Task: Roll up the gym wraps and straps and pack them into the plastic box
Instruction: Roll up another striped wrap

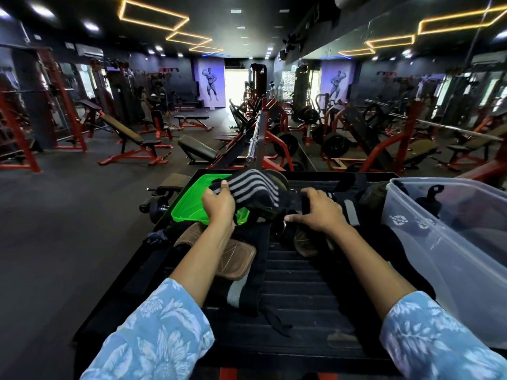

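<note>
The left hand (pixel 218 202) pinches the striped wrap (pixel 247 187), which runs rightward to the right hand (pixel 318 212) gripping its dark end, left of the plastic box (pixel 466 242).

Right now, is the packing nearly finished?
Not nearly. The plastic box holds maybe one dark item. The left hand grips a striped wrap, the right hand a black strap. Leather pads and more straps lie loose; the green lid is off.

left hand (pixel 218 202) gripping striped wrap (pixel 247 187), right hand (pixel 319 212) on black strap (pixel 306 202)
</note>
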`<state>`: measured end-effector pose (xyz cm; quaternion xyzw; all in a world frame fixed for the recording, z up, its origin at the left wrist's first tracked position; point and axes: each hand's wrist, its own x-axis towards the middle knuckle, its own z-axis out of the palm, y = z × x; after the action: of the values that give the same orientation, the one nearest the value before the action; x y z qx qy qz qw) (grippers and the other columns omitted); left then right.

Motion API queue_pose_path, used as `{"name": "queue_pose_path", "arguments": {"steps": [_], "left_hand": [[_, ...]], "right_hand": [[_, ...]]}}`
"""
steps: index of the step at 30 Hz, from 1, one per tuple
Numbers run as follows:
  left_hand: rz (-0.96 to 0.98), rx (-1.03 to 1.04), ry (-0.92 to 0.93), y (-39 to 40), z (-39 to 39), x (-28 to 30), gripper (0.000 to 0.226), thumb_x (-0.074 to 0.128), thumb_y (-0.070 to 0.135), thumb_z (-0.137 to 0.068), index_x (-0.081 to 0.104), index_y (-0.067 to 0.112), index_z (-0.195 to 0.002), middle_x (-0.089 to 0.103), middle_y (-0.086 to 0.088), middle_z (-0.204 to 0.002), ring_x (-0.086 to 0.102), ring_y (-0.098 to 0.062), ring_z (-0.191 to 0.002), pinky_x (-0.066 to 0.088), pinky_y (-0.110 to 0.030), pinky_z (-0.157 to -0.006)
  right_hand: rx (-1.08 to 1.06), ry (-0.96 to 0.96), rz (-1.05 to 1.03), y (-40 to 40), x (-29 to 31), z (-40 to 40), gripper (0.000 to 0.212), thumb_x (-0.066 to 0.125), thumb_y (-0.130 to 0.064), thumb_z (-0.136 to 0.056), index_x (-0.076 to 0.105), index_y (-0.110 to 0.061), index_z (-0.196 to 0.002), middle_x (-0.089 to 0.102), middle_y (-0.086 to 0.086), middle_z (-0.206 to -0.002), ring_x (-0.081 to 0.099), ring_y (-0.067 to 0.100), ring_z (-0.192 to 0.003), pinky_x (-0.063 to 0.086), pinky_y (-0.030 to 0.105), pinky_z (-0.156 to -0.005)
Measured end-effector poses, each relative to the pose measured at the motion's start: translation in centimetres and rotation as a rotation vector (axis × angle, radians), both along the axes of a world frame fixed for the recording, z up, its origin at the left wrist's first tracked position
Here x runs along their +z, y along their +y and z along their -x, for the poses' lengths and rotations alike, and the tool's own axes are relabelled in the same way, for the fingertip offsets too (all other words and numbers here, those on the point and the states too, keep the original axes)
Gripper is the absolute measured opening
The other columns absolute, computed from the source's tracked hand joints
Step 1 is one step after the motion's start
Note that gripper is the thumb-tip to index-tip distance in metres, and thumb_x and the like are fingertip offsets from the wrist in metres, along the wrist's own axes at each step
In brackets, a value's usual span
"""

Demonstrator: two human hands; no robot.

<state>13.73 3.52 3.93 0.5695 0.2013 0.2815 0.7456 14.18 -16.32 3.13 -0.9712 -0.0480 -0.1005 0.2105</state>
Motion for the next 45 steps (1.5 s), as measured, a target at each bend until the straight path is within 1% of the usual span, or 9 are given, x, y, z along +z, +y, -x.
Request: {"name": "queue_pose_path", "arguments": {"steps": [2,5,9,12,22,28,34,40,45], "left_hand": [[0.012,0.038,0.019,0.2,0.1,0.0,0.031,0.055,0.020,-0.093,0.040,0.017,-0.066,0.063,-0.025,-0.100,0.062,-0.035,-0.091,0.050,-0.043,-0.082],[0.000,-0.022,0.035,-0.5,0.0,-0.4,0.029,0.057,0.021,-0.092,0.042,0.018,-0.067,0.062,-0.017,-0.088,0.062,-0.033,-0.089,0.051,-0.046,-0.084],[0.048,-0.186,-0.004,-1.4,-0.1,-0.6,0.023,0.057,0.017,-0.092,0.045,0.016,-0.072,0.057,-0.004,-0.076,0.059,-0.023,-0.072,0.055,-0.039,-0.068],[0.047,-0.317,-0.064,-2.3,0.5,-0.4,0.015,0.055,0.014,-0.093,0.052,0.016,-0.078,0.060,-0.003,-0.074,0.059,-0.015,-0.063,0.051,-0.022,-0.047],[-0.144,-0.508,-0.232,-4.9,2.1,-0.7,0.019,0.058,0.011,-0.090,0.054,0.016,-0.072,0.058,0.007,-0.061,0.052,0.005,-0.052,0.045,-0.013,-0.054],[-0.412,-0.512,-0.252,-5.0,2.4,-0.8,0.008,0.056,0.032,-0.084,0.057,0.024,-0.084,0.061,0.002,-0.083,0.057,-0.014,-0.082,0.045,-0.032,-0.081],[-0.432,-0.624,-0.253,-5.4,2.9,-1.1,0.031,0.049,0.032,-0.083,0.050,0.017,-0.110,0.060,-0.005,-0.109,0.056,-0.020,-0.106,0.041,-0.031,-0.097],[-0.177,-0.748,-0.303,-4.5,3.0,-0.2,0.019,0.050,-0.004,-0.090,0.059,0.013,-0.093,0.070,0.004,-0.081,0.065,-0.008,-0.077,0.050,-0.021,-0.078],[-0.073,-0.797,-0.315,-4.3,3.2,0.5,0.020,0.045,-0.003,-0.092,0.059,0.012,-0.090,0.071,0.008,-0.067,0.065,0.000,-0.063,0.051,-0.013,-0.061]], "right_hand": [[-0.065,-0.056,0.075,0.0,0.0,0.2,0.080,0.071,-0.060,-0.068,0.042,-0.020,-0.131,0.043,0.006,-0.134,0.042,0.030,-0.125,0.034,0.046,-0.103],[-0.001,-0.236,0.121,1.1,0.2,0.9,0.067,0.071,-0.043,-0.076,0.042,-0.019,-0.132,0.040,0.006,-0.134,0.040,0.029,-0.123,0.031,0.042,-0.103],[0.197,-0.545,-0.362,3.9,1.0,2.8,0.029,0.059,-0.016,-0.071,0.056,-0.010,-0.099,0.052,0.001,-0.097,0.050,0.016,-0.089,0.040,0.027,-0.079],[0.385,-0.501,-0.490,5.7,1.0,4.1,0.009,0.061,-0.002,-0.076,0.060,-0.006,-0.083,0.056,0.000,-0.077,0.049,0.006,-0.062,0.040,0.013,-0.060],[0.213,-0.350,-0.635,6.5,0.6,4.6,0.016,0.068,0.004,-0.071,0.056,-0.004,-0.076,0.052,-0.002,-0.064,0.044,0.008,-0.054,0.038,0.011,-0.055],[0.152,-0.361,-0.505,6.5,0.1,4.0,0.021,0.063,0.001,-0.078,0.062,0.001,-0.098,0.067,0.016,-0.094,0.062,0.029,-0.089,0.044,0.031,-0.077],[0.166,-0.387,-0.560,5.8,0.7,4.2,0.011,0.063,0.002,-0.078,0.066,-0.001,-0.088,0.065,0.007,-0.079,0.059,0.019,-0.075,0.037,0.016,-0.059],[0.373,-0.175,-0.779,5.2,1.6,4.5,0.020,0.062,0.014,-0.076,0.067,0.003,-0.092,0.067,0.012,-0.090,0.062,0.015,-0.080,0.049,0.024,-0.076],[0.375,-0.273,-0.692,5.3,1.7,4.2,0.017,0.069,0.004,-0.074,0.070,-0.001,-0.090,0.054,0.003,-0.089,0.055,0.015,-0.085,0.048,0.031,-0.079]]}}
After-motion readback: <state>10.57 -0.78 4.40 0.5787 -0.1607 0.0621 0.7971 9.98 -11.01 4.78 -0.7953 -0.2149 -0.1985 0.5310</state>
